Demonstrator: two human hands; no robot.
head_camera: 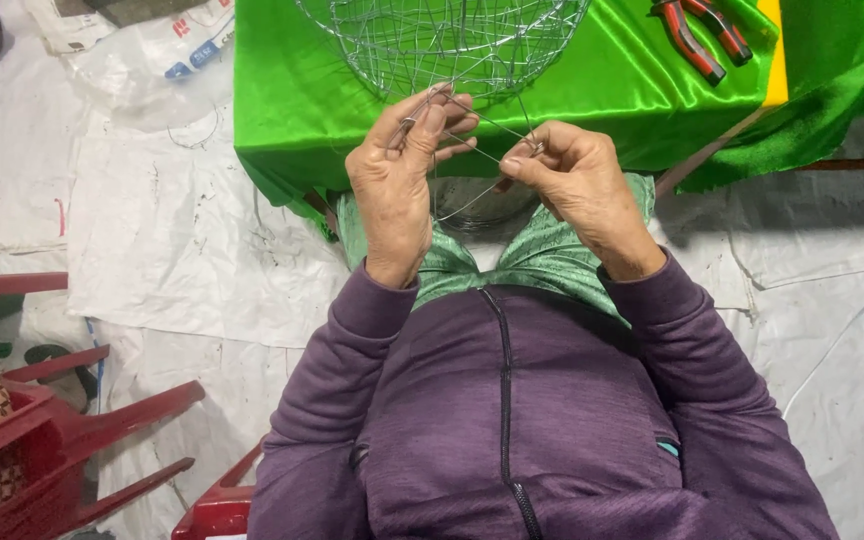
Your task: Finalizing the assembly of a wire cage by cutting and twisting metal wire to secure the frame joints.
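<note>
Nearest, we note purple sleeves (552, 420) and a green garment beneath the wrists. Above them, the left hand (402, 170) is closed, fingertips pinching one end of a thin wire (482, 125). The right hand (577, 180) is closed too, pinching the same wire just beside it; a loop of wire hangs down between both hands. Beyond the hands, a round wire basket frame (442, 40) rests on the table under green satin cloth (292, 90). Farther right, red-handled pliers (702, 30) lie on the cloth, well apart from the hands.
</note>
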